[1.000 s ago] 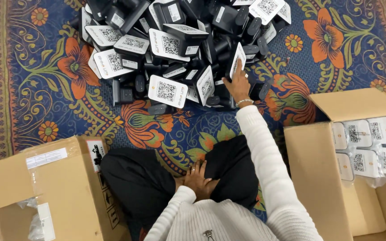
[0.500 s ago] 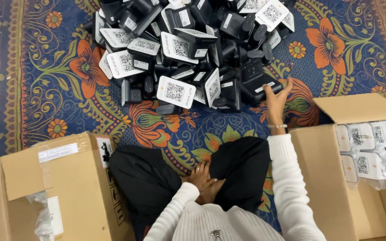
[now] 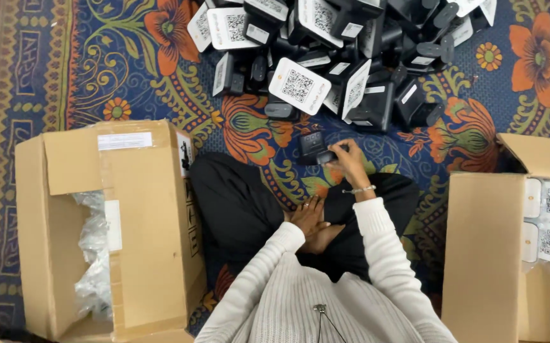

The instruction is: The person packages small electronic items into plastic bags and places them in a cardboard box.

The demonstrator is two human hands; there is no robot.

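Item one: our right hand (image 3: 350, 160), reached forward over the crossed legs, fingers closed around a small black device (image 3: 314, 147) with a pale square on its face. We hold it just above the carpet (image 3: 65, 70), in front of the knees and a little short of the heap.

Item two: our left hand (image 3: 308, 216), resting in the lap on the black trousers (image 3: 237, 203), fingers loosely spread and holding nothing. A ring shows on one finger; a thin bracelet (image 3: 359, 189) sits at the right wrist. Both arms wear white knit sleeves (image 3: 383, 254).

Item three: the heap (image 3: 345, 51) of like devices, black bodies with white coded cards on top, piled at the far edge of view on the blue flowered carpet. Several lie tilted or on their sides; one card-up unit (image 3: 299, 85) sits nearest the held device.

Item four: an open cardboard box (image 3: 141, 228) at our left, flaps raised, clear plastic wrap (image 3: 94, 254) crumpled inside.

Item five: a second cardboard box (image 3: 481, 254) at our right, open, holding white bagged packets (image 3: 549, 222) set in rows.
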